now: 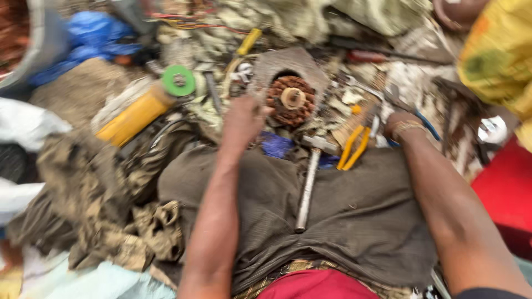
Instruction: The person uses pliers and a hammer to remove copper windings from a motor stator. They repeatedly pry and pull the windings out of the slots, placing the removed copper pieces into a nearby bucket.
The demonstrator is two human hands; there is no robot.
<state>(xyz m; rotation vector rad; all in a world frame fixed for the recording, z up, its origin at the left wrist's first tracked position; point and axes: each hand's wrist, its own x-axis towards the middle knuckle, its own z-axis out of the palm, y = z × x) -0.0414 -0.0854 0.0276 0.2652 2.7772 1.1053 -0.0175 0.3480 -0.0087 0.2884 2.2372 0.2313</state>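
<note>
My left hand [242, 117] rests against the left side of a round copper-wound motor core [291, 101] set in a grey metal housing. It touches the core, but blur hides the fingers. My right hand [400, 126] lies on the cluttered ground to the right, its fingers hidden among scraps, beside yellow-handled pliers [354, 147]. A metal hammer [308, 182] lies on the dark brown cloth [360, 216] between my arms, head pointing away from me.
A yellow angle grinder [145, 108] with a green disc lies to the left. Rags, wires, a yellow-handled screwdriver [249, 41] and tools crowd the far side. A blue bag [94, 33] sits at far left, a red object [507, 188] at right.
</note>
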